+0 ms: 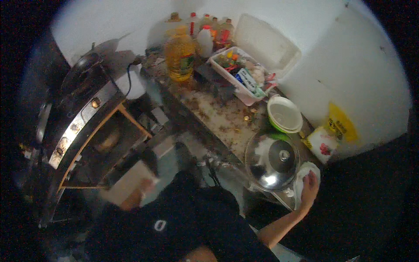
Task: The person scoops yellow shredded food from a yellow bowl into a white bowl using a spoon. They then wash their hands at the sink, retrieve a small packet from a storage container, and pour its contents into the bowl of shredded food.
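Note:
My right hand (310, 186) grips a white cloth (299, 186) at the counter's near right end. Beside it, touching or nearly so, lies a round steel lid with a glass centre (258, 163). A green tub with a whitish lid or rim (284, 113) stands just behind that lid. My left hand (139, 195) is blurred, low at the left, in front of a tan, box-like thing (131, 180); whether it touches this, and how its fingers lie, cannot be told.
A stained counter (216, 114) carries an oil jug (180, 59), several bottles (205, 39) and an open plastic box of packets (239, 88). A gas stove with knobs (75, 127) stands at the left. A white packet (322, 144) lies by the wall.

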### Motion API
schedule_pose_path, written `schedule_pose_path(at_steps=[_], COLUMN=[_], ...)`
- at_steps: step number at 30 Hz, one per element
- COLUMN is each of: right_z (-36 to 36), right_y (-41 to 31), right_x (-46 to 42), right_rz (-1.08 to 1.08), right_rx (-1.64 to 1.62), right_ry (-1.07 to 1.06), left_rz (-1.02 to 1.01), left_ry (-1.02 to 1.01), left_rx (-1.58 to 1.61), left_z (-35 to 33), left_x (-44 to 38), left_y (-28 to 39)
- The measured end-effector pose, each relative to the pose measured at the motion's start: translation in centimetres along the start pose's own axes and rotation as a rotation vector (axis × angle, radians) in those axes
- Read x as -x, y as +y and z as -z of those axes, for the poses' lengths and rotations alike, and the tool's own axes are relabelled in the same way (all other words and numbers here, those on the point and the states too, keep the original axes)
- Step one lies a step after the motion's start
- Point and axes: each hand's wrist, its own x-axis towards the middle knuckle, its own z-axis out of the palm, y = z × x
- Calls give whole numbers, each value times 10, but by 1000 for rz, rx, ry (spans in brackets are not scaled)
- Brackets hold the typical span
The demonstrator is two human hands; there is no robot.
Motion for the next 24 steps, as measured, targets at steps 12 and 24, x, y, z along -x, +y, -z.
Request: schedule_pose_path(at_steps=[12, 24], right_z=[30, -15], right_y=[45, 59], right_x=[9, -34], right_rz=[39, 11], right_rx=[253, 238], right_ry=[159, -46], left_rz=[-52, -11], left_ry=[-11, 141], left_rx=[-249, -228], left_z=[-20, -11], left_x=[-12, 9], left_y=[12, -2])
